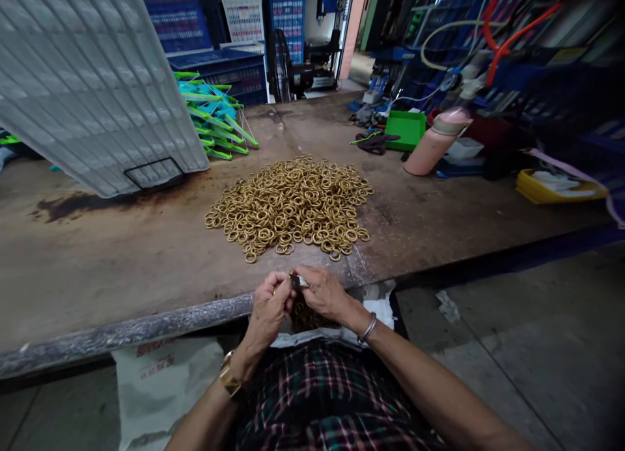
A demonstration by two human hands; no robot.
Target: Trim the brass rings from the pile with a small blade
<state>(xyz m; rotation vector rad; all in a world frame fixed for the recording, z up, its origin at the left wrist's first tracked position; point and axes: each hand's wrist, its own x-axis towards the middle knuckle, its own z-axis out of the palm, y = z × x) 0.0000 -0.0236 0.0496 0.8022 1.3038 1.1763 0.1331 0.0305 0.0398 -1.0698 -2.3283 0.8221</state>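
Observation:
Over the near table edge, my left hand (pixel 269 302) is closed, pinching a brass-coloured ring (pixel 277 289) mostly covered by the fingers. My right hand (pixel 323 292) meets it fingertip to fingertip, closed around a small tool with a pale, metallic-looking part (pixel 303 281); its exact kind cannot be made out. Beneath both hands, more rings (pixel 305 315) lie in an open white sack (pixel 385 311) at my lap. In front of the hands spreads a large heap of brass-coloured rings (pixel 297 204) on the brown table (pixel 195 262).
At the left stands a tall, tilted pale ribbed crate (pixel 112 80), with green frames (pixel 219 122) beside it. Toward the right are a green tray (pixel 406 129), a pink bottle (pixel 434 145) and a yellow tray (pixel 556 189). A white printed sack (pixel 166 386) hangs below the table edge.

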